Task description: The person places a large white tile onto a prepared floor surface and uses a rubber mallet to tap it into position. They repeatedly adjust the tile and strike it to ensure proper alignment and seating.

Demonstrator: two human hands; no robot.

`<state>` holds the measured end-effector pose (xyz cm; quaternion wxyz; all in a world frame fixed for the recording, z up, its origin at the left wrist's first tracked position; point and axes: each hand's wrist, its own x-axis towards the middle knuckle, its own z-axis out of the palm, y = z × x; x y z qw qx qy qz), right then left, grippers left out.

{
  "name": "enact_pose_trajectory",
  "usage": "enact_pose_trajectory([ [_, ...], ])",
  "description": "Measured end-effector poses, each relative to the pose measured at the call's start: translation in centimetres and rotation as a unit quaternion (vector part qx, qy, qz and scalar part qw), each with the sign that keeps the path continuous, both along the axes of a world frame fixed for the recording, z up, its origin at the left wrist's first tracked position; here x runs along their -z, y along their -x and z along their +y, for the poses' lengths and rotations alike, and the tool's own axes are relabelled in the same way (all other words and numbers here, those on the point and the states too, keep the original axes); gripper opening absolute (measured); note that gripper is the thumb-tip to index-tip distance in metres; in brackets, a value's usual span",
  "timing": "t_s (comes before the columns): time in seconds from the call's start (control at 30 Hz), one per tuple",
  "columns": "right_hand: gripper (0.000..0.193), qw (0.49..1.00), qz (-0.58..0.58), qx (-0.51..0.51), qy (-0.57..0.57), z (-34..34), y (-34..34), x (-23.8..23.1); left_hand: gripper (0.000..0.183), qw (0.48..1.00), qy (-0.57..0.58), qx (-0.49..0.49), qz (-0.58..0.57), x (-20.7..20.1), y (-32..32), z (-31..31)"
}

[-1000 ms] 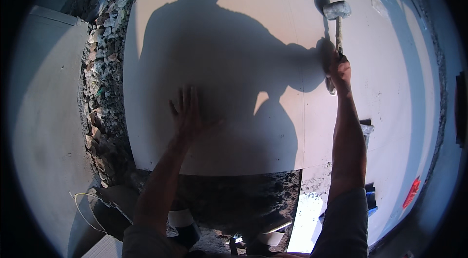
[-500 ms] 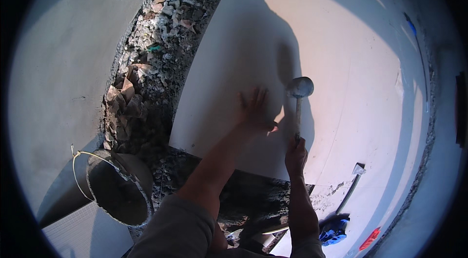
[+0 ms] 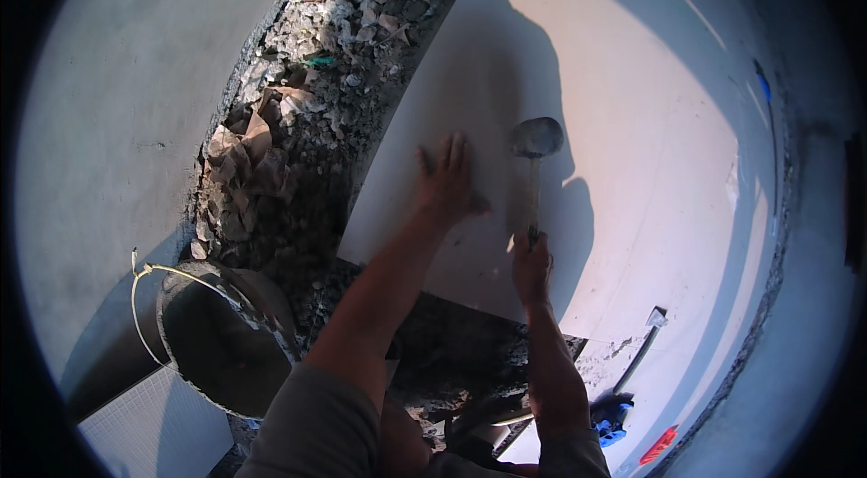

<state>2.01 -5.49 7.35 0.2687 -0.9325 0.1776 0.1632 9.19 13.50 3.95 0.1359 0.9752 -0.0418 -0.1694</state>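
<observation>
A large pale tile (image 3: 429, 270), partly under my shadow, lies in front of me. My left hand (image 3: 445, 187) rests on it with fingers spread, holding nothing. To its right, my right hand (image 3: 532, 270) is closed around the lower handle of a mallet (image 3: 536, 137). The mallet has a rounded, dusty grey head and a light handle, and its head is over the tile. Whether the head touches the tile, I cannot tell.
Rubble (image 3: 361, 13) and crumpled brown paper (image 3: 248, 153) line the tile's left side. A dirty bucket (image 3: 167, 334) with a yellowish handle stands at lower left, beside a ribbed-backed tile (image 3: 153, 433). A dark-handled tool (image 3: 639, 352), blue item (image 3: 612, 424) and red item (image 3: 658, 445) lie at lower right.
My left hand has shifted left across the tile, fingers still spread. The right hand has carried the mallet left and slightly farther away. The whole view has shifted a little too.
</observation>
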Motion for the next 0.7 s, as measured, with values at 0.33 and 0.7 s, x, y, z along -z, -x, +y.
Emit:
enact_pose_trajectory([
  [0.33, 0.022, 0.876, 0.015, 0.250, -0.412, -7.9, 15.6, 3.2, 0.116, 0.997, -0.036, 0.069, 0.000, 0.4, 0.8, 1.4],
  [0.7, 0.037, 0.991, -0.030, -0.073, -0.108, -2.8, 17.3, -1.5, 0.106, 0.976, 0.105, -0.151, -0.113, 1.6, 17.2, 0.8],
])
